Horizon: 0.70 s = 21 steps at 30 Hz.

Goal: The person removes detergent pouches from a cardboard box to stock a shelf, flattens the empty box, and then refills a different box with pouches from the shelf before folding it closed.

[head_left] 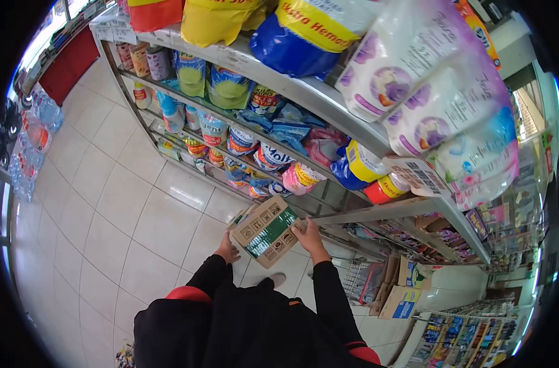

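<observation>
- Currently: one cardboard box [266, 232], tilted, above the tiled floor [102, 165], on the near side of the shelf rack [230, 58].
- Left hand [228, 248], right hand [310, 238]: gripping its opposite sides.
- Risk: it may slip if either grip loosens, or knock pouches [273, 157] if swung far.
</observation>
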### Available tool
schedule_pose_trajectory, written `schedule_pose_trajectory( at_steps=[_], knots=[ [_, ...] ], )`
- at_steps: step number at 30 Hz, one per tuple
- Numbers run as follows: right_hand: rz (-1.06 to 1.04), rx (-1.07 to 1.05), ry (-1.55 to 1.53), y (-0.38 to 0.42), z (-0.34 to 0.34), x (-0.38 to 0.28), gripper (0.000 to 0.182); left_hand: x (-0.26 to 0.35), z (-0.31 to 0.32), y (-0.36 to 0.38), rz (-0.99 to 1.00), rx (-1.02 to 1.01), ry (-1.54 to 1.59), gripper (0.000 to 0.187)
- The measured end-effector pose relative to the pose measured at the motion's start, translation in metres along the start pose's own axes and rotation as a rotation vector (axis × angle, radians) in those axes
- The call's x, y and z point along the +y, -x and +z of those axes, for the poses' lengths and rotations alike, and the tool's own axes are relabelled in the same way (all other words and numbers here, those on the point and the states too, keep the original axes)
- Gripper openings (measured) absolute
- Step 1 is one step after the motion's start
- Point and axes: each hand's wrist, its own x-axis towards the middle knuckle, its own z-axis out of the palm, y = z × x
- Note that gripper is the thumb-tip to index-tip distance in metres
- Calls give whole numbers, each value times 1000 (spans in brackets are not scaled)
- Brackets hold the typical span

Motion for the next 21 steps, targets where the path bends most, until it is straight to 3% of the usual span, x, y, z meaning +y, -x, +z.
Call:
schedule_pose_trajectory(
  at_steps=[1, 5, 11, 15, 17, 19, 21],
  knots=[
    [82, -112, -49, -4, 5, -1, 61, -2, 2, -4, 15, -25, -10, 73],
    [59, -34, -26, 13, 12, 0, 61, -5, 7, 5, 29, -184, 13, 74],
    [120, -97, -22, 6, 17, 6, 53, -19, 1, -30, 65, -164, 62, 76],
    [192, -73, -22, -7, 18, 14, 53, -12, 15, -8, 124, -144, 40, 79],
    [179, -44, -118, -14, 24, 38, 56, -10, 17, 11, 179, -49, -58, 77],
    [215, -51, -136, -9, 15, 26, 55, -3, 10, 27, 219, -109, -49, 75],
    [373, -96, -534, -7, 17, 21, 53, 9, 19, 61, 335, -22, -164, 75]
  ],
)
